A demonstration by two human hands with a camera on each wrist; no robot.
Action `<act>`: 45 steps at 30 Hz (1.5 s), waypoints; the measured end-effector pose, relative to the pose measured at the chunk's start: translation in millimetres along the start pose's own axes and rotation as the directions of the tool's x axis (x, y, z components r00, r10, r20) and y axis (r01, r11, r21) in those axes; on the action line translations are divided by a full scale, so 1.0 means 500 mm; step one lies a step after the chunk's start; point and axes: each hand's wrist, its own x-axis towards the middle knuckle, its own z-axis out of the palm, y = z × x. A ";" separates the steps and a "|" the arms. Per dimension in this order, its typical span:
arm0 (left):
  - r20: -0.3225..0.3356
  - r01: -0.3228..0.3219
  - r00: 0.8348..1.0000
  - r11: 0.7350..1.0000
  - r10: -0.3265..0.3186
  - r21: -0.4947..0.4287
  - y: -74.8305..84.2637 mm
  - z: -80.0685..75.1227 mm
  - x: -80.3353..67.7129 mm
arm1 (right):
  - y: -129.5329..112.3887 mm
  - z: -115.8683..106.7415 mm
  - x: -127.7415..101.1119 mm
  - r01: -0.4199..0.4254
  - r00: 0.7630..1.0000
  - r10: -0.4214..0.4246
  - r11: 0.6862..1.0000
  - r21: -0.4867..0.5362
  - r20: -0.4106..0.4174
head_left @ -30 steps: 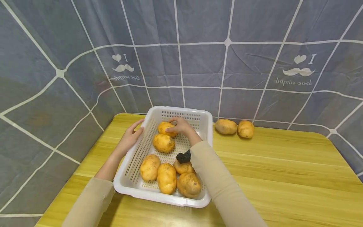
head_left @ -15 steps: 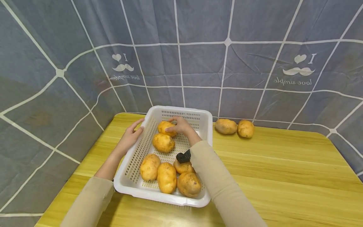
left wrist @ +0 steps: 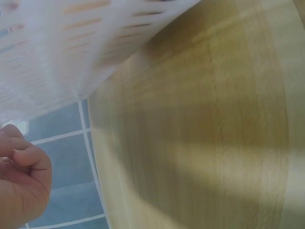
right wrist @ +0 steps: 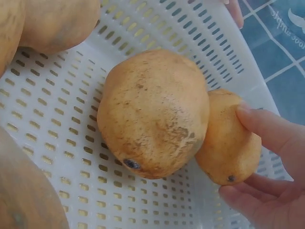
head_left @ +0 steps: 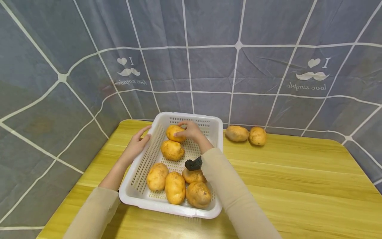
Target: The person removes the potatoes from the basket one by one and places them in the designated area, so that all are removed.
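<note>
A white plastic basket point(head_left: 216, 146) with slotted walls stands on the table. My left hand point(head_left: 135, 146) holds its left rim; in the left wrist view the fingers of that left hand point(left wrist: 24, 176) are curled beside the basket wall point(left wrist: 47, 62). Inside the far end, my right hand point(head_left: 191, 131) pinches a potato point(head_left: 172, 132) between thumb and fingers. Another potato point(right wrist: 152, 114) lies right against the held potato point(right wrist: 228, 143), as the right wrist view shows. Toward the near end sit several more, among them a long potato point(head_left: 175, 188) and a browner potato point(head_left: 199, 195).
Two potatoes, a left potato point(head_left: 237, 133) and a right potato point(head_left: 257, 136), lie on the wooden table point(head_left: 298, 172) by the back edge, right of the basket. A grey curtain point(head_left: 215, 69) with white lines hangs behind and along the left. A black strap piece point(head_left: 193, 164) juts from the right cuff.
The potato in my right hand has shifted very slightly up and away from the one beside it. My left hand stays at the rim, and the basket has not moved.
</note>
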 end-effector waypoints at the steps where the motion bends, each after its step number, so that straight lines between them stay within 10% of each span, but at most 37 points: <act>1: 0.000 0.000 1.000 1.000 0.000 0.000 0.000 0.001 -0.001 | -0.002 -0.001 -0.002 0.001 1.000 -0.001 1.000 -0.001 -0.003; 45: -0.001 0.009 1.000 1.000 -0.009 0.000 0.002 -0.003 -0.004 | -0.014 -0.094 -0.081 0.031 0.998 -0.039 0.985 0.168 0.047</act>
